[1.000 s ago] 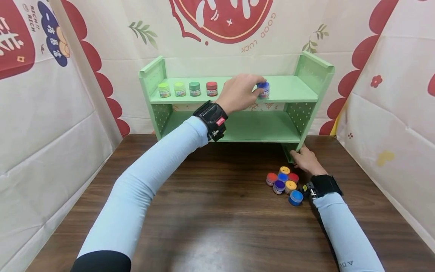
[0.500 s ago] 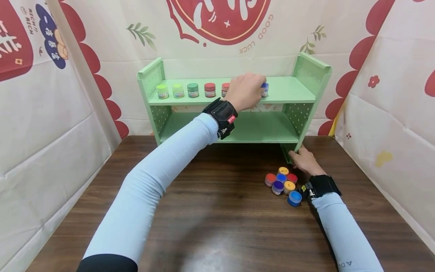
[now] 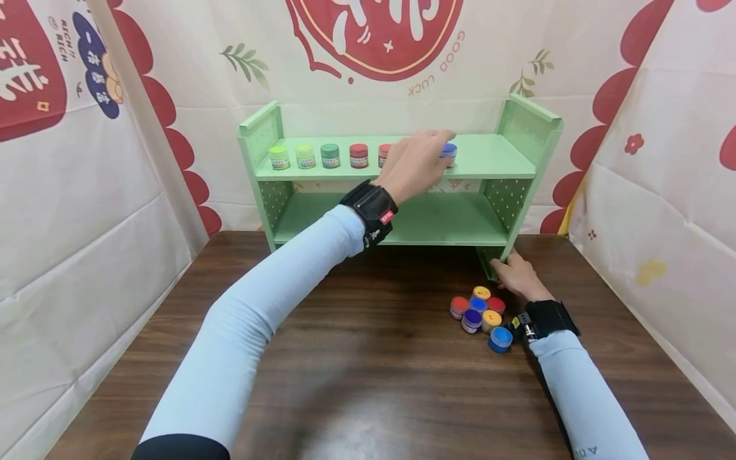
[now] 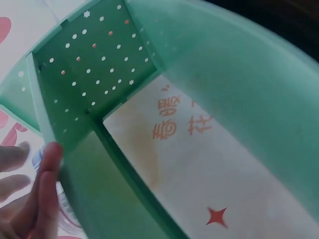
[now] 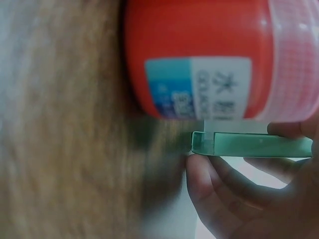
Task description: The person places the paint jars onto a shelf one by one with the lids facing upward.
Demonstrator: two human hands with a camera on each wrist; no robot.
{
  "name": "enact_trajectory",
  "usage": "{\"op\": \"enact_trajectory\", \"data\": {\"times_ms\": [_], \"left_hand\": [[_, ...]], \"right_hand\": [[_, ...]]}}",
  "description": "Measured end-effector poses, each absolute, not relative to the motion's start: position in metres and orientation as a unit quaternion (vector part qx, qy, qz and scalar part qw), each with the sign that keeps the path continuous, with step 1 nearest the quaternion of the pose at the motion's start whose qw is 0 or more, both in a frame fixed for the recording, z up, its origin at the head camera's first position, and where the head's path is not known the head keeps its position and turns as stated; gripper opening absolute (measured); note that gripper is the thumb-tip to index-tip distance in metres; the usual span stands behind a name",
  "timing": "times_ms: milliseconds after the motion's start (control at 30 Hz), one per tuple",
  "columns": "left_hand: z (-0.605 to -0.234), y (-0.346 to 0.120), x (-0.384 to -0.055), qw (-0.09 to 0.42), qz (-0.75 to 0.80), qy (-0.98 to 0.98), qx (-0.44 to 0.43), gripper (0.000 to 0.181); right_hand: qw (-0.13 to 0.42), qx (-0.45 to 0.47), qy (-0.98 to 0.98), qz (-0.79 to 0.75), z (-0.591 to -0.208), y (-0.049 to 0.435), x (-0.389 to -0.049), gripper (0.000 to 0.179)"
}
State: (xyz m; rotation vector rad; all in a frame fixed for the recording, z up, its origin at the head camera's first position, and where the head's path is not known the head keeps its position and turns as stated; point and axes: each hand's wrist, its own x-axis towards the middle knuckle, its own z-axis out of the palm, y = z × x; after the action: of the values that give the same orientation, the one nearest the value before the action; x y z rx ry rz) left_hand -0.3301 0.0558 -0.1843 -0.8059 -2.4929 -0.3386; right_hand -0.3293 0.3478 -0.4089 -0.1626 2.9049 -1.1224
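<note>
A green two-tier shelf [image 3: 494, 160] stands at the back of the brown table. Its upper board carries a row of small paint jars: yellow-green [image 3: 279, 157], light green [image 3: 305, 156], green [image 3: 330, 155], red [image 3: 359, 155], another red one [image 3: 383, 152] half hidden, and a blue one [image 3: 449, 153]. My left hand [image 3: 425, 153] hovers over the upper board with straight fingers, fingertips at the blue jar; contact is unclear. In the left wrist view the fingers [image 4: 35, 194] lie loose beside the shelf [image 4: 99, 74]. My right hand [image 3: 517, 273] grips the shelf's bottom right corner [image 5: 249, 145].
A cluster of several paint jars [image 3: 482, 313] in red, blue, yellow and purple sits on the table [image 3: 345, 358] just left of my right wrist; a red jar [image 5: 199, 55] fills the right wrist view. Patterned cloth walls close in on three sides. The lower board [image 3: 448, 223] holds nothing.
My left hand was curled round the blue jar on the upper board; now its fingers are straightened and the jar stands on its own. The right hand has stayed put.
</note>
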Motion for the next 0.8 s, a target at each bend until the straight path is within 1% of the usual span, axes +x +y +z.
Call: {"op": "enact_trajectory", "data": {"times_ms": [100,233,367,467,667,800], "left_hand": [[-0.201,0.047,-0.325,0.299,-0.150,-0.888,-0.315,0.046],[-0.226,0.031,-0.310,0.343,-0.198,-0.858,-0.326,0.041],[-0.252,0.010,-0.293,0.347,-0.271,-0.837,-0.325,0.041],[-0.273,-0.007,-0.285,0.338,-0.310,-0.831,-0.314,0.044],[-0.313,-0.043,-0.275,0.334,-0.363,-0.832,-0.256,0.051],[-0.332,-0.066,-0.271,0.336,-0.412,-0.819,-0.217,0.056]], "right_hand": [[0.013,-0.049,0.933,-0.357,-0.410,0.347,-0.328,0.056],[0.014,-0.047,0.932,-0.358,-0.410,0.347,-0.328,0.056],[0.002,-0.052,0.932,-0.360,-0.408,0.348,-0.329,0.056],[-0.003,-0.052,0.932,-0.358,-0.408,0.349,-0.329,0.057],[-0.001,-0.051,0.932,-0.360,-0.408,0.347,-0.329,0.057],[0.003,-0.052,0.930,-0.363,-0.408,0.345,-0.329,0.057]]}}
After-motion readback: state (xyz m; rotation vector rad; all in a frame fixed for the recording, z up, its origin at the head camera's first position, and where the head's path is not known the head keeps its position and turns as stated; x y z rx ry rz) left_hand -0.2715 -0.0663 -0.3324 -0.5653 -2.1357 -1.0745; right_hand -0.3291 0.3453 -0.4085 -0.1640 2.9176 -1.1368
